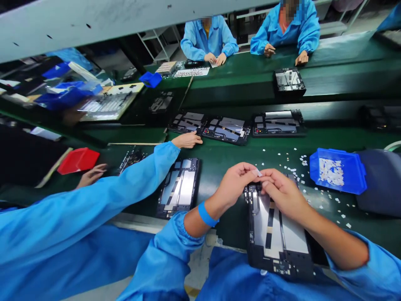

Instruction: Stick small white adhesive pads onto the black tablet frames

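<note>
My left hand (238, 182) and my right hand (280, 190) meet above the far end of an opened tablet (277, 234). A small white piece (258, 172), perhaps a sticker, is pinched between the left fingertips, and the right fingertips touch or nearly touch it. Whether the right fingers also grip it, I cannot make out. The tablet lies at the table's near edge, its metal plates, cables and circuit board showing. Part of its far end is hidden under my hands. Small white pieces (303, 161) lie scattered to the right.
A blue tray (351, 177) of white pieces stands at right, beside a dark grey object (380, 182). A co-worker's sleeve (125, 196) reaches across from the left, near another opened tablet (178, 188). More tablets (227, 128) lie ahead. A red tray (78, 160) is at left. Two people sit opposite.
</note>
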